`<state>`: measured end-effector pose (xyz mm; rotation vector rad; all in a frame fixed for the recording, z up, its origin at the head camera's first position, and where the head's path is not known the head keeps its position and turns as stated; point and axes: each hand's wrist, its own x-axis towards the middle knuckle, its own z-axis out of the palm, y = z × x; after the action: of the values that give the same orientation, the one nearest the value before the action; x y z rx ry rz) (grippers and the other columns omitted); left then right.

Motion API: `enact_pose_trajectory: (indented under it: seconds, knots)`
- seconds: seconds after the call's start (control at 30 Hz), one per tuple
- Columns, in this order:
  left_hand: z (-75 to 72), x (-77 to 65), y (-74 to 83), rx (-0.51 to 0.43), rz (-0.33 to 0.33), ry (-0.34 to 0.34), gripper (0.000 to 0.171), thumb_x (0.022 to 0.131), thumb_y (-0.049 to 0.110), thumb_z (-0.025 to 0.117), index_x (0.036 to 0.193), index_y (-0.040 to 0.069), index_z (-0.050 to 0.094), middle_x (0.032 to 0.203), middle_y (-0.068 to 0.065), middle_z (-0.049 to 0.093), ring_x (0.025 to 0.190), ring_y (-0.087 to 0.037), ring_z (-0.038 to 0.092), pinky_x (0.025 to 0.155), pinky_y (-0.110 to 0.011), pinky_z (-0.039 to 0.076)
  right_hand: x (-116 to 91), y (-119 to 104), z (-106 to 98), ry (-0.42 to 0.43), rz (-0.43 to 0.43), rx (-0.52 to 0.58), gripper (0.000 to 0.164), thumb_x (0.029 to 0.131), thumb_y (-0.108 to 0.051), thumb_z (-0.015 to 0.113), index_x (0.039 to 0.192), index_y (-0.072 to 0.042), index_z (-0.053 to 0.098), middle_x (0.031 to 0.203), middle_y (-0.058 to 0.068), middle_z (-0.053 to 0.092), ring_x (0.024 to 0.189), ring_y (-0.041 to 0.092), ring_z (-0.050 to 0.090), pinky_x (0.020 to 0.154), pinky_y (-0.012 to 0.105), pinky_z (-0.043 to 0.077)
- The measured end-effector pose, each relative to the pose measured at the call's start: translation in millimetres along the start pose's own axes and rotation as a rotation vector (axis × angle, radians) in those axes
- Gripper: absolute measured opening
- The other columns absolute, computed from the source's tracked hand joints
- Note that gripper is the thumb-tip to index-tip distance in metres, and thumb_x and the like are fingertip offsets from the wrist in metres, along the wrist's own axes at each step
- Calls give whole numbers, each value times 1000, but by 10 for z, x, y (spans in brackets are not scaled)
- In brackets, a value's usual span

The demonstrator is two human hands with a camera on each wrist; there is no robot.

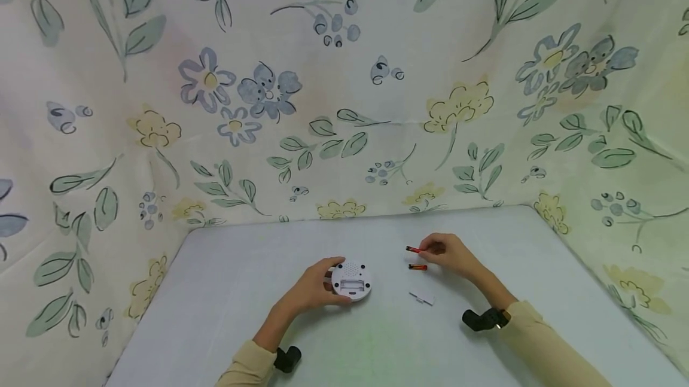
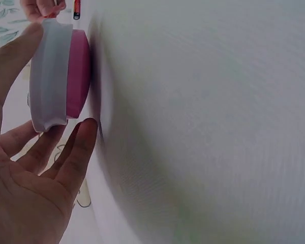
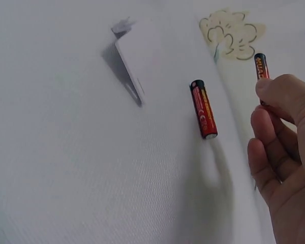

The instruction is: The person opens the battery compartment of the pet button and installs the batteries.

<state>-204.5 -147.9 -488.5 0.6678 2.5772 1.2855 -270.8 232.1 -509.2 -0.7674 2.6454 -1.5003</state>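
Note:
My left hand [image 1: 311,289] grips a round white device [image 1: 351,269] by its edge, thumb on one side and fingers on the other. Its back faces up, showing an uncovered battery compartment [image 1: 352,285] with no batteries, several dark feet and a patch of small holes. From the left wrist view, the device's lower part [image 2: 79,76] is pink and close over the table. My right hand [image 1: 451,254] pinches a red and black battery [image 3: 261,66] between thumb and fingers. A second battery [image 3: 204,109] lies on the table beside that hand.
A small white battery cover [image 1: 421,298] lies on the white table [image 1: 226,315], nearer me than the loose battery. Floral cloth [image 1: 344,154] hangs behind the table and along its sides. Each wrist carries a black camera.

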Motion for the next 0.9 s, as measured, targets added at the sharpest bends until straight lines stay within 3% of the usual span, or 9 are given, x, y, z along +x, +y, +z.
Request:
enact_pose_trajectory:
  seconds: [0.47, 0.63, 0.9]
  knots:
    - [9, 46, 48, 13, -20, 55, 87, 75, 23, 93, 146, -1, 49, 138, -19, 53, 107, -28, 61, 83, -31, 56, 58, -96, 193, -34, -105, 130, 9, 94, -6, 74, 102, -6, 70, 93, 6, 68, 82, 22, 65, 73, 27, 56]
    - [26, 134, 70, 54, -10, 87, 89, 75, 22, 94, 147, -2, 48, 136, -17, 55, 107, -26, 59, 84, -33, 55, 95, -175, 333, -54, -116, 135, 10, 94, -5, 73, 103, -4, 70, 93, 7, 68, 80, 22, 64, 72, 28, 56]
    - [83, 224, 61, 87, -46, 106, 90, 75, 24, 94, 148, 2, 48, 138, -16, 54, 110, -26, 58, 89, -40, 52, 193, -301, 587, -69, -139, 132, 10, 93, -4, 74, 102, -5, 70, 93, 7, 68, 81, 21, 63, 72, 28, 55]
